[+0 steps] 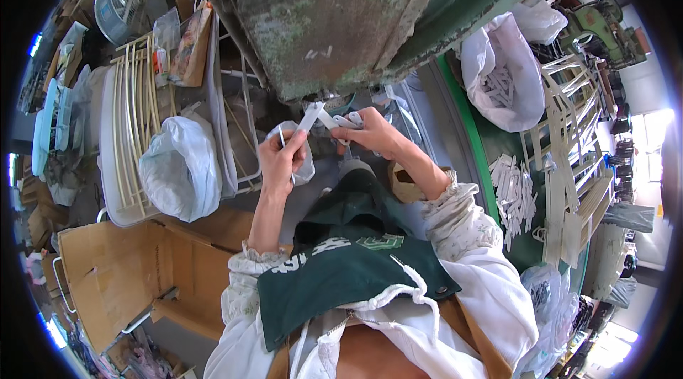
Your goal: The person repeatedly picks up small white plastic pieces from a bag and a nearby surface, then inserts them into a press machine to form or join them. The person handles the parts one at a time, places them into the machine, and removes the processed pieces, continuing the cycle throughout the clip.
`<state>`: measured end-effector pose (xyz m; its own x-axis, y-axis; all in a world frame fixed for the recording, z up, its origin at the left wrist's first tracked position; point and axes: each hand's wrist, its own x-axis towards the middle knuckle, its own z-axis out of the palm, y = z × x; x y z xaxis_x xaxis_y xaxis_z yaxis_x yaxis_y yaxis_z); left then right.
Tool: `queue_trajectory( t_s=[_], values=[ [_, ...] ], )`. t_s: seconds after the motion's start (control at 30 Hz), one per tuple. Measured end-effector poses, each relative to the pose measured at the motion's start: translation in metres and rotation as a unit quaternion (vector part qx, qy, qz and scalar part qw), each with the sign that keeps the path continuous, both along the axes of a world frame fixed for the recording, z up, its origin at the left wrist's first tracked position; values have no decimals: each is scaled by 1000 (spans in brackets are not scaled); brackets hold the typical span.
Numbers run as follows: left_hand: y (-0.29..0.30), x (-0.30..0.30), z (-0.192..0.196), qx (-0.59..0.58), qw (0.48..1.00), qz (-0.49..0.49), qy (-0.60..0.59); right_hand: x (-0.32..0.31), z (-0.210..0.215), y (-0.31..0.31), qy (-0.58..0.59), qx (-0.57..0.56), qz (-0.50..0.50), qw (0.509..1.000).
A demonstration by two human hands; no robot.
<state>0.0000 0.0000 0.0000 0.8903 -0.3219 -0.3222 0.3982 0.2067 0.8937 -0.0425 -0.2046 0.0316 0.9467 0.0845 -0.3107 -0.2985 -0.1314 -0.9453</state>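
Note:
My left hand (279, 158) is closed around a flat white strip (309, 117) that points up and away from me. A thin, pale, stick-like piece (282, 139) also shows beside its fingers. Closed too, my right hand (377, 134) grips several white strips with rounded ends (347, 121), and one of them slants toward the left hand's strip. The far ends of the strips come close together just below the worn green metal machine (334, 30); whether they touch it, I cannot tell. Both sleeves are gathered at the wrists.
A white bag (181, 166) stands on a rack at the left, above an open cardboard box (117, 276). On the right, a green-edged table (473, 141) bears a white sack (498, 45) of strips, a loose pile of strips (514, 190) and stacked long pieces (580, 212).

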Motion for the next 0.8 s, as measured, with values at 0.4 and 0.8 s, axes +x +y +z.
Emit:
queue_trajectory(
  t_s=[0.4, 0.8],
  values=[
    [-1, 7, 0, -10, 1000, 11, 8, -5, -4, -1, -11, 46, -35, 998],
    [4, 3, 36, 13, 999, -40, -16, -18, 2, -1, -34, 94, -92, 991]
  ],
)
